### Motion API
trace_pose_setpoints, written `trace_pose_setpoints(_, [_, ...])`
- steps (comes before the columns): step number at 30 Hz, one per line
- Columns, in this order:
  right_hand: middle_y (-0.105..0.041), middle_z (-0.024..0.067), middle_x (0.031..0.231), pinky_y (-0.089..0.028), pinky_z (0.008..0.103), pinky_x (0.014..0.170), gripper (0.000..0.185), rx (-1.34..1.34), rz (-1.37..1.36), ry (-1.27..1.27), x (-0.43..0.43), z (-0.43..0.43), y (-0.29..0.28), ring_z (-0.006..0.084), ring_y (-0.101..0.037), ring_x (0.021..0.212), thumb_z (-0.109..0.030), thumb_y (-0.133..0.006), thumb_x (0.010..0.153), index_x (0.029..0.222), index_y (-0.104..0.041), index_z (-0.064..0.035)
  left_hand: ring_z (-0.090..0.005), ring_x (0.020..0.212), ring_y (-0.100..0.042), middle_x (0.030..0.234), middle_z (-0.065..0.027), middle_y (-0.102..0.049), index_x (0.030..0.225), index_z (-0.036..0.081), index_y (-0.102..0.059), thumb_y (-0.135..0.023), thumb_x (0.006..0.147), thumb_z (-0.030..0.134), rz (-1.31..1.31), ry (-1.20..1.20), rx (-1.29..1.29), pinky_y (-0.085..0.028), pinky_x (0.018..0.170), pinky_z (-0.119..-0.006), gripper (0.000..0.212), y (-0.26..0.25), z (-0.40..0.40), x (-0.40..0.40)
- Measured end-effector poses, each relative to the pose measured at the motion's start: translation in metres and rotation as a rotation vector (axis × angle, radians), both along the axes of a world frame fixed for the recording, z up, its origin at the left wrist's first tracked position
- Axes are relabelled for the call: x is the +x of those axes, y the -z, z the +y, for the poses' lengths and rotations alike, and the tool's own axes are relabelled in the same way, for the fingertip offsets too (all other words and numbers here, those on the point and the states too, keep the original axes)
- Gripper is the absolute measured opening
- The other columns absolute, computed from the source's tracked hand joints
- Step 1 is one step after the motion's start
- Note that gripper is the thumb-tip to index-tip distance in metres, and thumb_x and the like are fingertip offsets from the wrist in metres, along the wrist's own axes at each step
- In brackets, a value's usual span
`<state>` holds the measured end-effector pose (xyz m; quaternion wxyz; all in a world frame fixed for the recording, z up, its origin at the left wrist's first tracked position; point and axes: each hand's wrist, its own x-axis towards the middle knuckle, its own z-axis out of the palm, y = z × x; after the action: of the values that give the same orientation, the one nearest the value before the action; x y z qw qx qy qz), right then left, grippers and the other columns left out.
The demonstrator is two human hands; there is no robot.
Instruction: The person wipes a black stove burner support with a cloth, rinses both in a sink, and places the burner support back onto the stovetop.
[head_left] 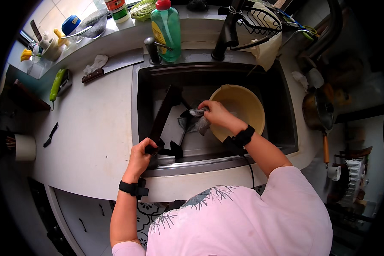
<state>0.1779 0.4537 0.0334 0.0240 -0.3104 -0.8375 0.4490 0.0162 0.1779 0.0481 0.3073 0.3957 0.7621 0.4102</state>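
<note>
My left hand [140, 156] grips the near corner of a black rack-like frame [162, 116], which stands tilted in the dark sink [215, 156]. The frame has a broad flat bar and thinner rods. My right hand [217, 113] holds a damp-looking grey cloth [196, 123] against one of the thin rods, partly wrapped around it. Under my right forearm, a yellow plastic basin [249, 105] sits in the right half of the sink, some of its rim hidden. Whether it holds water is hard to tell.
Behind the sink are a black faucet [225, 41], a soap dispenser [152, 49] and a green detergent bottle [169, 35]. A cleaver [123, 60], a green pepper [56, 84] and a small black knife [51, 135] lie on the left counter. A lidded pot [318, 108] stands at right.
</note>
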Motion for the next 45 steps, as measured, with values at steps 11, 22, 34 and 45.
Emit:
trace_pose_setpoints(11, [-0.052, 0.0251, 0.123, -0.043, 0.0436, 0.093, 0.039, 0.314, -0.579, 0.222, 0.092, 0.103, 0.112, 0.0370, -0.051, 0.116, -0.017, -0.062, 0.075, 0.111, -0.060, -0.0020, -0.0141, 0.078, -0.058, 0.081, -0.0074, -0.062, 0.086, 0.001, -0.055, -0.055, 0.071, -0.016, -0.030, 0.023, -0.024, -0.045, 0.073, -0.024, 0.023, 0.001, 0.001, -0.002])
trace_pose_setpoints(22, [-0.059, 0.0085, 0.112, -0.049, 0.0318, 0.084, 0.042, -0.816, -0.227, -0.104, 0.043, 0.047, 0.028, 0.0207, -0.059, 0.098, -0.008, -0.062, 0.079, 0.120, -0.053, -0.0002, -0.0149, 0.089, -0.059, 0.093, -0.0089, -0.064, 0.105, 0.006, -0.049, -0.054, 0.073, -0.018, -0.033, 0.005, -0.022, -0.045, 0.083, -0.025, 0.040, -0.006, 0.000, 0.002])
trace_pose_setpoints(34, [-0.049, 0.0147, 0.094, -0.051, 0.0394, 0.073, 0.027, 0.164, 0.587, -0.629, -0.060, -0.138, -0.036, 0.0337, -0.057, 0.088, 0.004, -0.061, 0.071, 0.096, -0.057, -0.0042, -0.0394, 0.078, -0.060, 0.085, -0.0207, -0.062, 0.149, 0.021, 0.006, -0.054, 0.070, -0.013, 0.133, 0.001, -0.020, -0.048, 0.075, -0.034, 0.105, 0.010, -0.005, -0.005])
trace_pose_setpoints(45, [-0.054, 0.0149, 0.091, -0.049, 0.0371, 0.072, 0.025, 0.464, 0.482, 0.053, -0.069, -0.007, -0.027, 0.0342, -0.056, 0.083, -0.001, -0.055, 0.071, 0.095, -0.059, -0.0063, -0.0378, 0.099, -0.061, 0.100, -0.0224, -0.064, 0.122, 0.000, -0.048, -0.049, 0.069, -0.017, 0.033, 0.023, -0.006, -0.047, 0.085, -0.034, 0.056, -0.006, -0.003, 0.001])
